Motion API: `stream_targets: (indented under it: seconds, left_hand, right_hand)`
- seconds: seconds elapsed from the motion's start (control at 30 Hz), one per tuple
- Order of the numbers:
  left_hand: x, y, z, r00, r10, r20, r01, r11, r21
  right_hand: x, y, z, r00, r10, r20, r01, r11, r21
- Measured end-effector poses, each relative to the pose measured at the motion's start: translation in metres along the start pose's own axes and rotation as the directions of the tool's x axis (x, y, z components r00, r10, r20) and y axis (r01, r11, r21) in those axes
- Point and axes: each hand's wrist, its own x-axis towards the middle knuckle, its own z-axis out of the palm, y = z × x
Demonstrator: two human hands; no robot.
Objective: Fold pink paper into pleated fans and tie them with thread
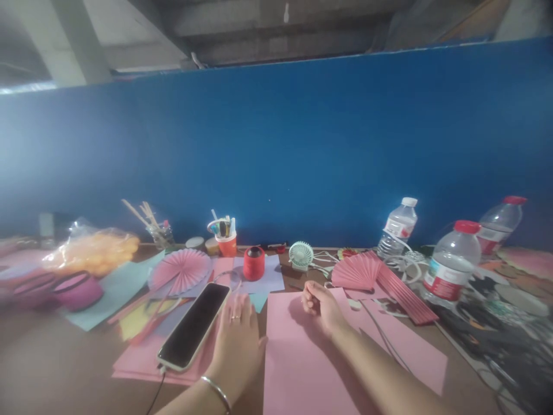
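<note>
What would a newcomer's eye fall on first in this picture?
Probably the broad blue wall behind the table. Next, perhaps, the dark-screened phone just left of the flat left hand, and the red spool beyond both. A pleated pink fan lies past the curled right hand.

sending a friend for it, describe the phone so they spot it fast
On the brown table, below the blue wall, find the left hand, palm down. The phone lies slanted left of it, on pink paper, with a cable at its near end. Its black screen and pale rim stand out among the coloured papers.
</note>
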Motion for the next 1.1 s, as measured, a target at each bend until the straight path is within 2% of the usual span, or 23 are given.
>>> stream_targets:
  seconds: [0.07,0.17,0.27,0.33,0.4,0.43,0.5,0.57,0.63,0.67,0.7,0.73,0.77,0.8,0.87,0.93,1.0,1.03,1.1]
  left_hand:
    - [0.01,0.0,-0.001,1.0,-0.01,-0.01,0.011,0.997,0.074]
    - [0.018,0.008,-0.001,0.995,-0.01,0.099,0.005,0.999,0.05]
    - [0.018,0.017,0.004,0.99,-0.024,0.141,0.034,0.997,-0.069]
    - [0.019,0.021,0.007,0.981,-0.07,0.182,0.113,0.965,-0.236]
    - [0.022,0.024,0.008,0.959,-0.156,0.237,0.252,0.851,-0.461]
    - [0.024,0.025,0.007,0.949,-0.193,0.251,0.307,0.752,-0.583]
    - [0.027,0.025,0.004,0.938,-0.235,0.256,0.344,0.517,-0.784]
    - [0.028,0.019,0.002,0.924,-0.26,0.28,0.358,0.331,-0.873]
    - [0.026,0.009,0.006,0.903,-0.29,0.316,0.396,0.278,-0.875]
    - [0.023,0.002,0.01,0.905,-0.286,0.314,0.398,0.313,-0.862]
    - [0.021,-0.005,0.015,0.919,-0.264,0.293,0.38,0.392,-0.838]
    - [0.018,-0.012,0.022,0.945,-0.184,0.271,0.328,0.528,-0.783]
    - [0.014,-0.018,0.03,0.97,-0.073,0.232,0.215,0.702,-0.679]
    - [0.011,-0.023,0.037,0.97,0.057,0.235,0.08,0.841,-0.536]
    - [0.006,-0.029,0.051,0.956,0.124,0.266,0.012,0.889,-0.458]
    - [0.002,-0.029,0.06,0.959,0.178,0.222,-0.118,0.959,-0.257]
    - [0.0,-0.026,0.064,0.943,0.269,0.194,-0.243,0.959,-0.147]
    - [0.0,-0.025,0.065,0.936,0.303,0.178,-0.287,0.952,-0.11]
    - [0.0,-0.024,0.065,0.93,0.341,0.133,-0.337,0.94,-0.054]
  right_hand:
    - [0.0,0.001,0.003,1.0,-0.007,0.005,0.007,1.0,-0.023]
    - [-0.001,0.003,0.006,1.0,-0.015,0.004,0.015,0.998,-0.066]
    - [-0.002,0.005,0.007,1.0,-0.002,0.005,0.003,0.995,-0.096]
    - [-0.003,0.007,0.006,1.0,0.004,0.003,-0.004,0.996,-0.09]
    - [-0.003,0.008,0.005,1.0,0.002,0.001,-0.002,0.997,-0.075]
    - [-0.003,0.008,0.005,1.0,-0.002,0.0,0.002,0.998,-0.067]
    - [-0.003,0.008,0.006,1.0,-0.013,0.001,0.013,0.998,-0.055]
    - [-0.003,0.009,0.007,1.0,-0.009,0.01,0.01,0.999,-0.052]
    - [-0.003,0.011,0.01,1.0,0.006,0.024,-0.004,0.998,-0.055]
    - [-0.003,0.013,0.012,1.0,0.013,0.026,-0.011,0.998,-0.054]
    - [-0.003,0.015,0.013,1.0,0.015,0.025,-0.014,0.999,-0.049]
    - [-0.003,0.016,0.015,1.0,0.012,0.022,-0.011,0.999,-0.044]
    - [-0.002,0.017,0.017,1.0,0.006,0.013,-0.005,0.999,-0.046]
    - [0.0,0.016,0.018,1.0,-0.001,-0.013,0.0,0.998,-0.061]
    - [0.007,0.007,0.023,0.993,-0.041,-0.112,0.024,0.989,-0.147]
    - [0.02,-0.011,0.027,0.956,-0.158,-0.248,0.08,0.951,-0.3]
    - [0.038,-0.034,0.031,0.882,-0.36,-0.305,0.196,0.868,-0.457]
    - [0.048,-0.045,0.033,0.82,-0.471,-0.325,0.259,0.812,-0.522]
    - [0.069,-0.061,0.036,0.714,-0.643,-0.277,0.32,0.651,-0.688]
